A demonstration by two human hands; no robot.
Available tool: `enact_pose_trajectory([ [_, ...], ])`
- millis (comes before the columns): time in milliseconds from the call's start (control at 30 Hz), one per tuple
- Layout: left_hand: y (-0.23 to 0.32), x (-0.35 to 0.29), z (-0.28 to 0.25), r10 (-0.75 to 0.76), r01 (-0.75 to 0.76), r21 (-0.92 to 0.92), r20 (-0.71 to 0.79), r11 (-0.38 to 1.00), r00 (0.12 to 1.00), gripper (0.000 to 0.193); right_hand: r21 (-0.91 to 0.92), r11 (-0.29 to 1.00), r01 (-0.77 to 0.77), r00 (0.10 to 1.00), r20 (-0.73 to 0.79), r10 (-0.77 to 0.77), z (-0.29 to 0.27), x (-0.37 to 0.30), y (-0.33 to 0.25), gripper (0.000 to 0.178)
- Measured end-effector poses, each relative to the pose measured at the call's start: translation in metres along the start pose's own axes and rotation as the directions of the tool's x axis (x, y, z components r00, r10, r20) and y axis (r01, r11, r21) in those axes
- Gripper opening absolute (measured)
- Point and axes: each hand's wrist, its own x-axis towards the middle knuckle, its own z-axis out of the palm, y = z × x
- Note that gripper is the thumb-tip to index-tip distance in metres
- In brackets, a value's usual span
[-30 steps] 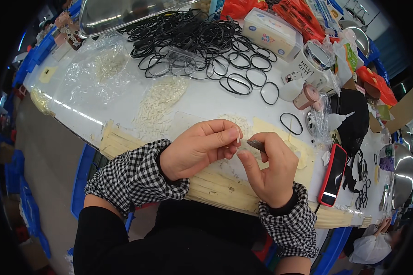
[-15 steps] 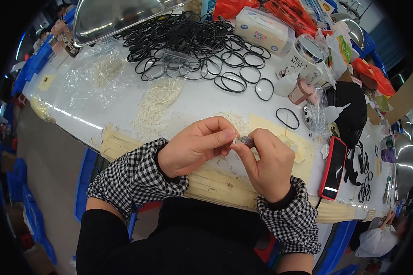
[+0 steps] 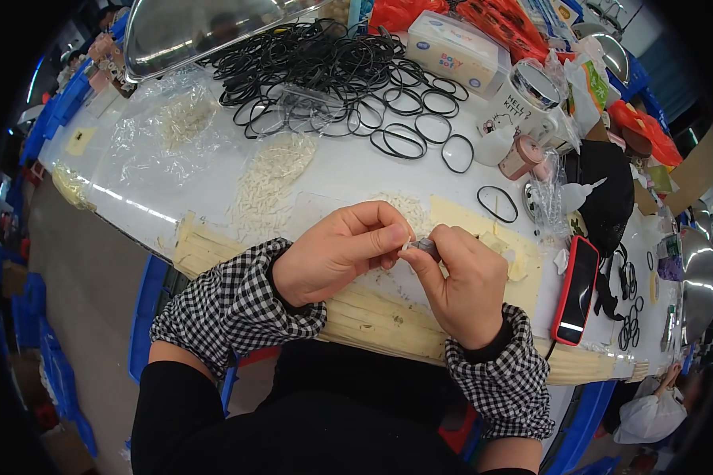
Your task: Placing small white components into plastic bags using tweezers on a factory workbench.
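Above the front of the table, my two hands meet fingertip to fingertip. My left hand (image 3: pixel 342 247) is closed in a pinch on a small white piece (image 3: pixel 406 245), mostly covered by the fingers. Between the thumb and fingers of my right hand (image 3: pixel 469 281) is a small grey object (image 3: pixel 427 248); its kind is too small to tell. The grey object's end lies against or very close to the white piece. Just beyond my hands is a heap of small white pieces (image 3: pixel 400 207), and a larger pile (image 3: pixel 265 186) spills from a clear plastic bag to the left.
Black rubber loops (image 3: pixel 309 59) form a tangled heap at the back, with single loops nearer. To the right lie a red-cased phone (image 3: pixel 576 291), a pink jar (image 3: pixel 521 157) and a white tumbler (image 3: pixel 519 99). Yellowish tape (image 3: pixel 380 317) covers the table's front edge.
Both hands keep nearly the same place and grip. The grey object has turned slightly at my right fingertips.
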Motion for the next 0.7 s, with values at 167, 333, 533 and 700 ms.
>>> enact_pose_trajectory([
  [167,0.0003,-0.0008,0.0,0.01,-0.01,0.006,-0.009,1.0,1.0,0.014,-0.01,1.0,0.002,1.0,0.018,-0.002,-0.0008,0.0,-0.0011,0.032],
  [333,0.0005,-0.0003,0.0003,0.014,-0.014,0.003,-0.005,1.0,1.0,0.015,-0.007,1.0,0.005,1.0,-0.005,-0.005,0.001,-0.0003,0.0001,0.033],
  [533,0.001,-0.0004,0.0012,0.005,-0.005,0.008,-0.012,1.0,1.0,0.015,0.0,1.0,0.002,1.0,-0.009,-0.002,0.0015,-0.0005,0.0006,0.033],
  [700,0.0029,-0.0017,0.0028,0.008,-0.007,0.023,-0.031,1.0,0.999,0.014,-0.006,1.0,0.003,1.0,0.028,-0.003,-0.0003,-0.0002,-0.001,0.032],
])
